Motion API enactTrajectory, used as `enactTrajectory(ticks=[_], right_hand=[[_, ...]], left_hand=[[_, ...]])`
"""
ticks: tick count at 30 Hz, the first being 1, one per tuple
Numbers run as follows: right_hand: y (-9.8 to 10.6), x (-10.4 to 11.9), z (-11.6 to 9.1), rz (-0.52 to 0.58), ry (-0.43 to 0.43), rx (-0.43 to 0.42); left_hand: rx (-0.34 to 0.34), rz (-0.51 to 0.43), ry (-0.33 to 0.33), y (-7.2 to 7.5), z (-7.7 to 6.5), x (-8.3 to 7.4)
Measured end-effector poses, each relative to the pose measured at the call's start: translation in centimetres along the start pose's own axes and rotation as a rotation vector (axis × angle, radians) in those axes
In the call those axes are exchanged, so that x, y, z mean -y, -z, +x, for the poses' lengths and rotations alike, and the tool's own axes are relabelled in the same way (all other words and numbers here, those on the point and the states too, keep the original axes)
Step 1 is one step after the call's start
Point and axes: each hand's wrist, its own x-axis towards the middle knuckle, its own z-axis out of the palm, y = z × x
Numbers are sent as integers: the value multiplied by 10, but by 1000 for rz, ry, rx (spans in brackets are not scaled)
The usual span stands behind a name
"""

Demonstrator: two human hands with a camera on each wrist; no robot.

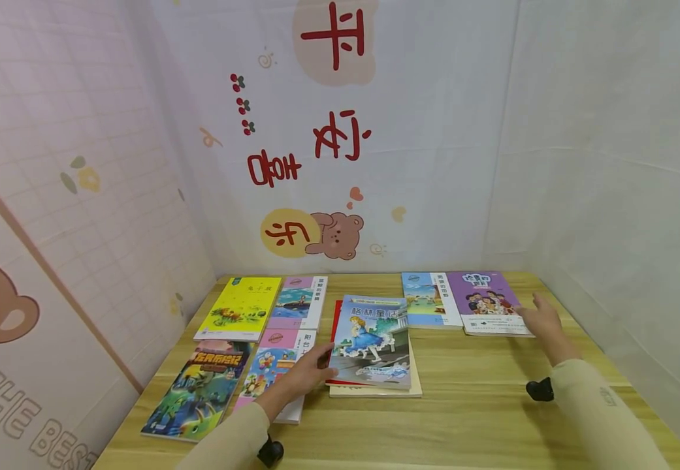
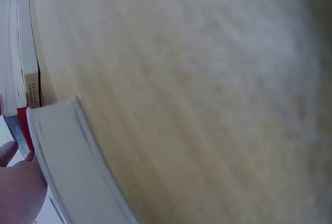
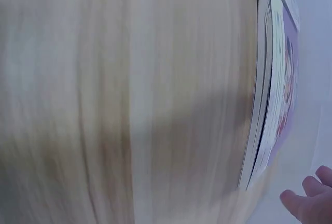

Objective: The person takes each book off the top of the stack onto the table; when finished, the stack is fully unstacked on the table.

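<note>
My left hand (image 1: 310, 371) is at the left edge of a small stack of books, its fingertips right at the spines. On top lies a blue-grey storybook (image 1: 372, 339) with a girl in a blue dress; a red-covered book (image 2: 26, 125) and a cream one (image 1: 375, 391) show beneath it. My right hand (image 1: 542, 321) hovers by the right edge of a purple book (image 1: 486, 300) with cartoon children on its cover. In the right wrist view its loosely bent fingers (image 3: 314, 186) are apart from that book, which lies on another.
Left on the wooden table (image 1: 463, 418) lie a yellow book (image 1: 240, 307), a dinosaur book (image 1: 198, 391) and two pink books, one (image 1: 298, 303) behind the other (image 1: 269, 365). A light-blue book (image 1: 430, 300) stands beside the purple one. Fabric-covered walls (image 1: 434, 163) enclose the table.
</note>
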Motion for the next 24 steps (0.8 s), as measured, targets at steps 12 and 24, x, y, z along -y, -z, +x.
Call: enactTrajectory(ticks=[12,24], right_hand=[[-81,45,-29,176,86,166],[-169,69,-82,373,33,280]], left_hand=[[-16,21,17,-1,0,2],[-20,39,10,0,1,3]])
